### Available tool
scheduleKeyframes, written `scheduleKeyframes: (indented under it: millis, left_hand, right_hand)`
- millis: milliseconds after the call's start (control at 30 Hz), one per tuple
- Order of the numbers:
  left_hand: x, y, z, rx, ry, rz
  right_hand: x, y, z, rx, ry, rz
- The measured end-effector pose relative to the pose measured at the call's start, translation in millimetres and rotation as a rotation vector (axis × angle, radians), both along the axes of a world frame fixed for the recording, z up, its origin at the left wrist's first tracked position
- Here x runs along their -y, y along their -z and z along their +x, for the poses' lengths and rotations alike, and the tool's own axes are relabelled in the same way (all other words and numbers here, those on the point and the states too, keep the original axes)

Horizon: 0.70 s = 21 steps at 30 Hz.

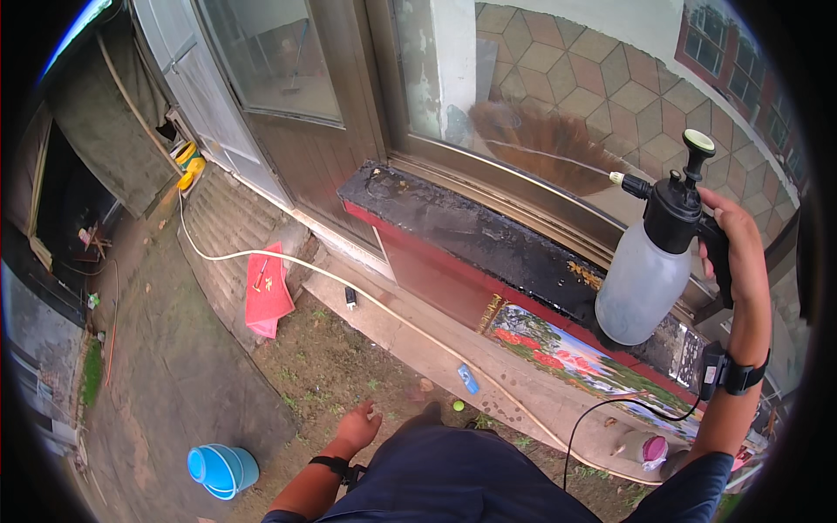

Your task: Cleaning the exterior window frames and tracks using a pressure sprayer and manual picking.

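Observation:
My right hand (739, 245) grips the black handle of a pump sprayer (644, 281) with a translucent white plastic bottle and a black pump head. From its pale nozzle tip (616, 177), a thin jet of liquid (549, 151) runs left towards the window glass (425, 72). A brown bristly shape (556, 144) shows in the pane; I cannot tell if it is behind the glass or reflected. The sprayer is held over a black-topped sill (458, 216) with a red edge. Holding nothing, my left hand (359, 425) hangs low beside my body, its fingers loosely bent.
A pale hose (392, 314) crosses the concrete ledge. A blue bucket (239, 471) stands on the ground at lower left. Red cloth (267, 301) lies on the ribbed step. Below the sill is a flower-painted panel (556, 346). A pink-lidded jar (644, 448) sits at lower right.

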State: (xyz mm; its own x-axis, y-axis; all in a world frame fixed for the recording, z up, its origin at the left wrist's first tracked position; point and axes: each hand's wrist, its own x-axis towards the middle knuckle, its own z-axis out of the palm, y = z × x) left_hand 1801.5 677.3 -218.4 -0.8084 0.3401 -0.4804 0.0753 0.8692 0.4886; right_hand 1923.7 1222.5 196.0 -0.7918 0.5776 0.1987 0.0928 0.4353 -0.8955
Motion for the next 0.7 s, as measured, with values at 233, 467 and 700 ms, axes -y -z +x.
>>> scheduleKeyframes:
  millis: [233, 467, 700]
  left_hand:
    - [-1.0, 2.6, -1.9, 0.003, 0.011, -0.002]
    - [-2.3, 6.9, -2.7, 0.029, 0.0, 0.004]
    - [-6.4, 10.5, -5.2, 0.024, 0.062, -0.048]
  right_hand:
    - [-3.3, 4.0, 9.1, 0.018, 0.027, -0.016]
    - [-6.1, 1.9, 23.2, 0.029, 0.061, -0.018]
    - [-19.5, -1.3, 50.4, 0.045, 0.072, -0.039]
